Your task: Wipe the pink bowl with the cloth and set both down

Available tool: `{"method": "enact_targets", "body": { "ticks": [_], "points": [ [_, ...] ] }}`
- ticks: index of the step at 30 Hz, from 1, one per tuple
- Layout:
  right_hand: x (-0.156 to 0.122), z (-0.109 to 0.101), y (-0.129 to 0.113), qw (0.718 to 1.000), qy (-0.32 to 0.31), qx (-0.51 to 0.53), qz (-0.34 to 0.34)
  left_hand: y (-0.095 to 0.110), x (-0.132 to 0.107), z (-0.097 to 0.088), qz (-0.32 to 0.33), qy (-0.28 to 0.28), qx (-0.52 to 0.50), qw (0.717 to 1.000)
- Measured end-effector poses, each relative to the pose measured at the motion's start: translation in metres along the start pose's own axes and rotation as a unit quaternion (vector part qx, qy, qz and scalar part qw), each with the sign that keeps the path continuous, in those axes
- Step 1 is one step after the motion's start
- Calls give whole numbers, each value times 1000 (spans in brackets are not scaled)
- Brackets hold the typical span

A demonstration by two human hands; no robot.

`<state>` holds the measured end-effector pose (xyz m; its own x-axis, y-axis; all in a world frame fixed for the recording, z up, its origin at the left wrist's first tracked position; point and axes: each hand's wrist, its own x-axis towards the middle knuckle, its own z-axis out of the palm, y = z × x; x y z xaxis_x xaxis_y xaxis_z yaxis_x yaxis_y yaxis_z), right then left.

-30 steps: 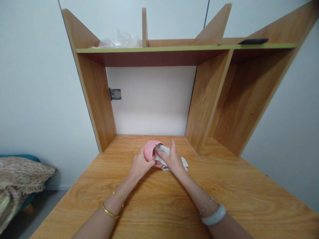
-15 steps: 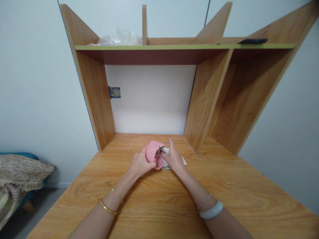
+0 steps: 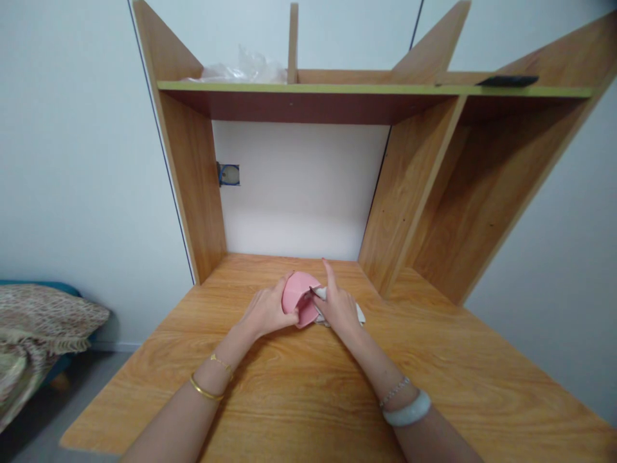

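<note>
A pink bowl (image 3: 295,290) is tipped on its side above the desk, its hollow facing my right hand. My left hand (image 3: 270,310) is closed around its left side, with the thumb at the near rim. At the opening, my right hand (image 3: 339,308) pinches a white cloth (image 3: 360,315), part of which hangs out behind the hand. The right index finger points up, apart from the others. A small dark bit shows by the right fingertips, too small to name. The inside of the bowl is partly hidden by the fingers.
The wooden desk (image 3: 289,399) has a shelf unit (image 3: 308,90) at its back. A clear plastic bag (image 3: 245,69) and a flat black object (image 3: 508,81) lie on the shelf. An open wall socket box (image 3: 229,175) shows behind. A patterned blanket (image 3: 43,321) lies at the left.
The bowl has turned slightly in my left hand. My right hand has shifted a little at the opening with the cloth. The view has moved slightly to the left.
</note>
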<state>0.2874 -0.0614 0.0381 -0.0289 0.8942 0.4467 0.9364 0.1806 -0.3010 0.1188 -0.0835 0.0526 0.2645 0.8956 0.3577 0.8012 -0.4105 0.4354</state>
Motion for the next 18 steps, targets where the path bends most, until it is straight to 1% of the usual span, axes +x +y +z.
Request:
{"method": "enact_targets", "body": {
  "ticks": [3,5,8,10,11,13,14,16,18],
  "points": [
    [-1,2,3,1000,-10,-8,-4,1,-1,-1,-3,-7,-4,1000],
    [-1,5,5,1000,-15,3,5,-1,0,-1,-13,-1,-29,1000],
    [0,10,9,997,-3,65,35,-6,1,5,-43,26,-117,992],
    [3,15,11,987,28,142,64,-10,3,14,-53,48,-195,978],
    [5,17,12,978,49,190,77,-11,3,20,-50,56,-231,970],
    [9,23,12,948,75,294,91,-13,4,32,-22,41,-291,955],
    [10,25,12,931,74,344,93,-13,4,38,-9,31,-315,949],
    [12,31,10,900,53,423,95,-12,4,48,12,18,-353,935],
    [12,36,6,877,32,470,96,-11,5,53,11,33,-373,927]
  ]
}}
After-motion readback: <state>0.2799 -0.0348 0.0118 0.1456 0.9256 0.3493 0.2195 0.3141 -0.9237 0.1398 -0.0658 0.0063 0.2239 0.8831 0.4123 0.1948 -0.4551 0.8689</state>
